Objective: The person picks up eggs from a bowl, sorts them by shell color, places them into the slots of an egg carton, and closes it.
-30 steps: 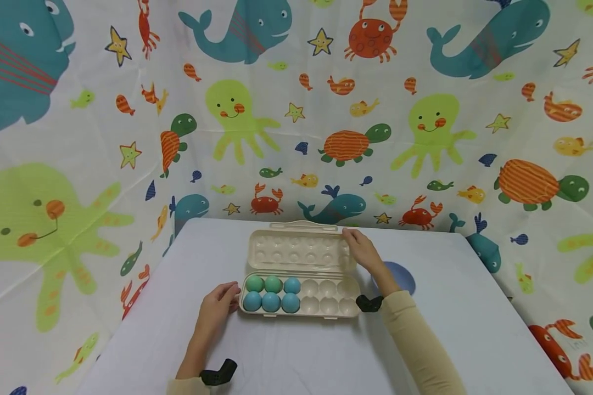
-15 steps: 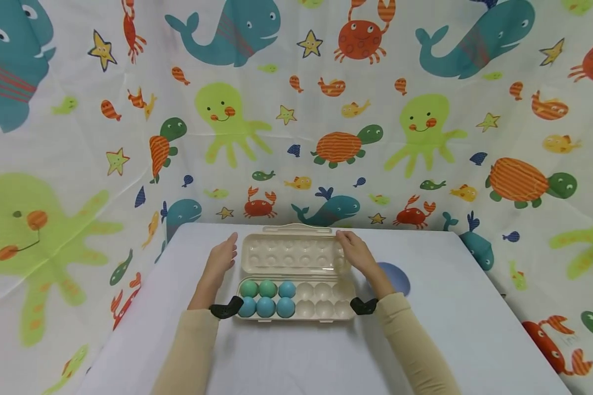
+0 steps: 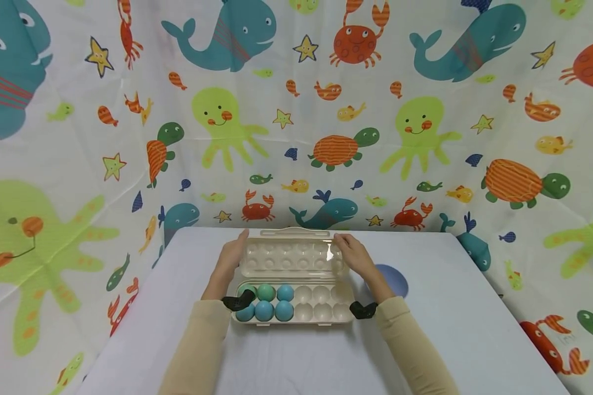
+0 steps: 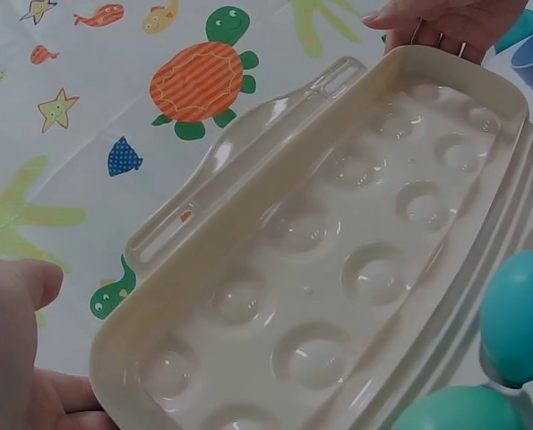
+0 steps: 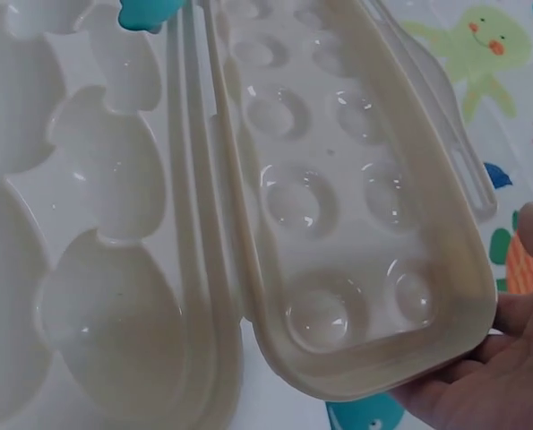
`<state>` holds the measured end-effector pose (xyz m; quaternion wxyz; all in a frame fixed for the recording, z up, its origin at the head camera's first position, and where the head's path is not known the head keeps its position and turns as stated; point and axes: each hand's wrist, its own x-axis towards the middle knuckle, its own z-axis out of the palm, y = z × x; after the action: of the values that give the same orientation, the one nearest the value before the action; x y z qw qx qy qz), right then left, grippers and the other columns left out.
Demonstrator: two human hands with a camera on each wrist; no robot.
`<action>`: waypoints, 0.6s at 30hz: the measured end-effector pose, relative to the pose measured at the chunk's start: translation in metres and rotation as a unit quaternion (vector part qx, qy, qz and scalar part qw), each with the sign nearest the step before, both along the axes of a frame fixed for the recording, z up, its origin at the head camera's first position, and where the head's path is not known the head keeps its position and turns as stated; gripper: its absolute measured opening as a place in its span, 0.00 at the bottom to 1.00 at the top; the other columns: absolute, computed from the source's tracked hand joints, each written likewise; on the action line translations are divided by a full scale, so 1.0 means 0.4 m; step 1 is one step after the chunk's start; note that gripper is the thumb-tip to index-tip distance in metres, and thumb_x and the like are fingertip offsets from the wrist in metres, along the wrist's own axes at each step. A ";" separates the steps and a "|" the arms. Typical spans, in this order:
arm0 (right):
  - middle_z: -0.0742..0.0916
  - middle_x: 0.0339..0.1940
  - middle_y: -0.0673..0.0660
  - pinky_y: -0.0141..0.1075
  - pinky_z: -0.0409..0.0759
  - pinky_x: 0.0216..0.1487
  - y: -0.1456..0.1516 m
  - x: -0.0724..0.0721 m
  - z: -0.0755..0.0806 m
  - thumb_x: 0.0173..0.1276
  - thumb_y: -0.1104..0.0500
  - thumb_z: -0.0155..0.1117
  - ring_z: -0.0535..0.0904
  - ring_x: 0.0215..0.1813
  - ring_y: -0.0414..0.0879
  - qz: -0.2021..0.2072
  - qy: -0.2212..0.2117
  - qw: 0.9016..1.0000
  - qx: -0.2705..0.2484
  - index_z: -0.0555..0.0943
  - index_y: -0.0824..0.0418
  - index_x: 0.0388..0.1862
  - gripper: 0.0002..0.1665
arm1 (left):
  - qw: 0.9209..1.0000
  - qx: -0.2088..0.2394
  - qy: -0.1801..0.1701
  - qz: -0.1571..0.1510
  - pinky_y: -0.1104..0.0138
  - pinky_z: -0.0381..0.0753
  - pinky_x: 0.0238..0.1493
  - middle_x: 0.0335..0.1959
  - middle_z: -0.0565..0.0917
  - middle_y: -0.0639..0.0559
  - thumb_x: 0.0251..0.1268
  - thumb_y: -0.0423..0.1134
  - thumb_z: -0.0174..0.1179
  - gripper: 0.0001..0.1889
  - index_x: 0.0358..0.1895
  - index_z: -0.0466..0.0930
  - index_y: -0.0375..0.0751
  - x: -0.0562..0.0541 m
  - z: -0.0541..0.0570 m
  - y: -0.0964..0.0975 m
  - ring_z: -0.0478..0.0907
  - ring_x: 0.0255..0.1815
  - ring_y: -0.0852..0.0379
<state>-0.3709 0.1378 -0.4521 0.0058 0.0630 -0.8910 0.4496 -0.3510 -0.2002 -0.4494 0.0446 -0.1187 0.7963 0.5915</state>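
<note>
A cream plastic egg carton (image 3: 292, 323) sits unfolded on the table, its dimpled lid (image 4: 338, 233) lying back on the far side. Two green eggs (image 3: 266, 292) and several blue eggs (image 3: 284, 311) fill the left half of the base; the right-half cups hold nothing. My left hand (image 3: 229, 260) is at the lid's left end, fingers (image 4: 64, 399) right at its outer wall and thumb raised apart from it. At the opposite end my right hand (image 3: 358, 257) holds the lid, its fingers (image 5: 463, 372) curled under the rim and partly hidden by it.
A blue round dish (image 3: 394, 280) stands right of the carton, partly behind my right forearm. The white-covered table (image 3: 286, 362) runs back to a hanging cloth (image 3: 296, 109) printed with sea animals. Each wrist wears a black camera strap.
My left hand has moved from the base's left end up to the lid's left end. My right hand has stayed at the lid's right end. The head view has shifted slightly.
</note>
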 end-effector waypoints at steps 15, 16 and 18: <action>0.80 0.68 0.64 0.57 0.69 0.73 0.007 0.065 0.013 0.81 0.38 0.40 0.72 0.72 0.62 -0.004 0.077 0.997 0.005 0.73 0.61 0.69 0.34 | 0.994 -0.080 0.070 0.012 0.41 0.63 0.74 0.73 0.69 0.35 0.71 0.74 0.35 0.47 0.73 0.65 0.35 0.061 0.002 0.004 0.63 0.76 0.35; 0.80 0.68 0.64 0.57 0.69 0.73 0.008 0.073 0.014 0.81 0.38 0.40 0.72 0.72 0.62 -0.003 0.078 0.997 0.005 0.73 0.62 0.69 0.34 | 0.994 -0.085 0.072 0.012 0.41 0.64 0.74 0.73 0.69 0.35 0.71 0.74 0.35 0.47 0.73 0.65 0.35 0.068 0.002 0.005 0.64 0.75 0.35; 0.80 0.67 0.64 0.56 0.70 0.72 0.011 0.088 0.016 0.81 0.38 0.40 0.73 0.71 0.62 -0.004 0.074 0.997 0.009 0.74 0.62 0.68 0.35 | 0.992 -0.094 0.079 0.011 0.41 0.65 0.73 0.72 0.70 0.35 0.71 0.74 0.35 0.46 0.73 0.66 0.36 0.084 0.001 0.009 0.65 0.74 0.35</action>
<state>-0.3356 0.1420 -0.4455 0.0728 0.0922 -0.8926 0.4352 -0.3175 -0.1967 -0.4491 -0.0368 -0.0841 0.8479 0.5221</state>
